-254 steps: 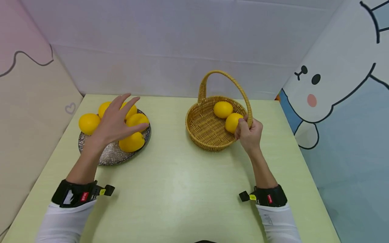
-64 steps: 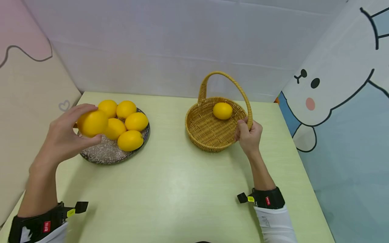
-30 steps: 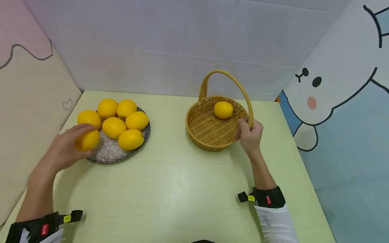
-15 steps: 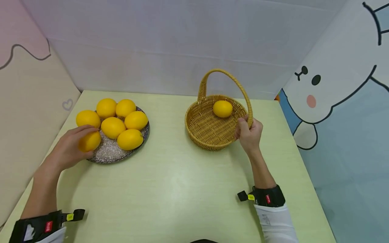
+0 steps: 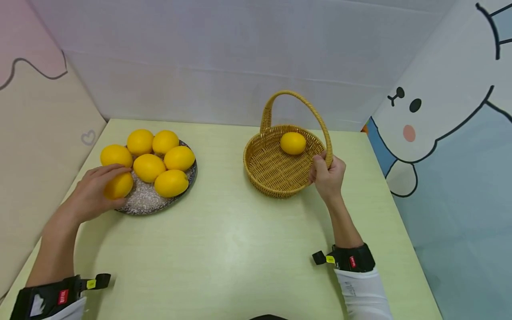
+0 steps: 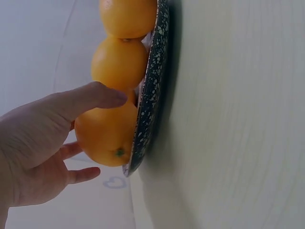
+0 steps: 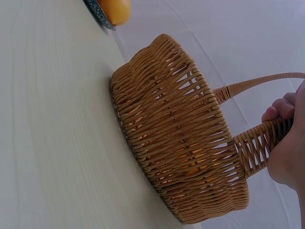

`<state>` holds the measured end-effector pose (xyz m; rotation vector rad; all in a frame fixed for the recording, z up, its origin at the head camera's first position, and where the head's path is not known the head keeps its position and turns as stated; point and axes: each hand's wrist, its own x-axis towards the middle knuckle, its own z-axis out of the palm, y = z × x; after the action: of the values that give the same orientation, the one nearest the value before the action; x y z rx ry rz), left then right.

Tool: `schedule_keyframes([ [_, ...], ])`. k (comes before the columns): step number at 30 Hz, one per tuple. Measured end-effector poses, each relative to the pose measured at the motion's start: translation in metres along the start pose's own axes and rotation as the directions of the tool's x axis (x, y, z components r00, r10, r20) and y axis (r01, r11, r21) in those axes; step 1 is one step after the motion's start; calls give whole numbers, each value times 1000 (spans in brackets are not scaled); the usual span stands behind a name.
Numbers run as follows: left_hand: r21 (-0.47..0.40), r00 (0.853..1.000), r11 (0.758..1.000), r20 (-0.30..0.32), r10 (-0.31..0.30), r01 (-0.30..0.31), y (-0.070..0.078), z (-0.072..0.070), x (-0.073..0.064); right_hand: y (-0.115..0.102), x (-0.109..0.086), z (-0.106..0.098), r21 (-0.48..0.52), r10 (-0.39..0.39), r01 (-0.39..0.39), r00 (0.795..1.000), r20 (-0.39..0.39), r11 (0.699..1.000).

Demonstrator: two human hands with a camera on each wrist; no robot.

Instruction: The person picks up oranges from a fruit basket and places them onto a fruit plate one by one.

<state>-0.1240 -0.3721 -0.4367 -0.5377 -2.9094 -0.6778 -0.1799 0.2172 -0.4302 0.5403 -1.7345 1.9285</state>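
Note:
My left hand [image 5: 96, 191] holds a yellow lemon [image 5: 118, 186] at the left rim of a speckled dark-edged plate [image 5: 144, 202]. In the left wrist view the thumb lies along the upper side of this lemon [image 6: 107, 138], which sits against the plate's rim; some fingers are behind it. Several more lemons [image 5: 149, 168] fill the back and right of the plate. My right hand [image 5: 329, 178] grips the near base of the handle of a wicker basket [image 5: 276, 175], its fingers wrapped round the woven handle [image 7: 259, 143]. One lemon [image 5: 293, 143] lies inside the basket, toward the back.
Plate and basket stand apart on a pale wooden table [image 5: 224, 249]. A white wall [image 5: 224, 66] rises behind the table. Side panels flank it, the right one [image 5: 452, 178] with a cartoon drawing.
Since the oldest frame the basket has gone from two lemons to one. My left hand, earlier holding a lemon above the plate, has lowered it to the left rim. The right hand stays put.

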Motion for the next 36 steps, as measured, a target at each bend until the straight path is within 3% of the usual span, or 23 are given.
schedule_keyframes([
  [17, -42, 997, 998, -69, -44, 41, 19, -19, 20, 0, 0, 0, 4, 13, -13, 1000, -2, 1000],
  [25, -14, 996, 996, -19, -86, 85, 29, -21, 30, -1, 1, 0, 4, 25, -25, 1000, 3, 1000],
  [36, 27, 1000, 999, 2, 22, -22, 64, -13, 66, -2, 1, 0, -8, 20, -20, 1000, 1, 1000],
])
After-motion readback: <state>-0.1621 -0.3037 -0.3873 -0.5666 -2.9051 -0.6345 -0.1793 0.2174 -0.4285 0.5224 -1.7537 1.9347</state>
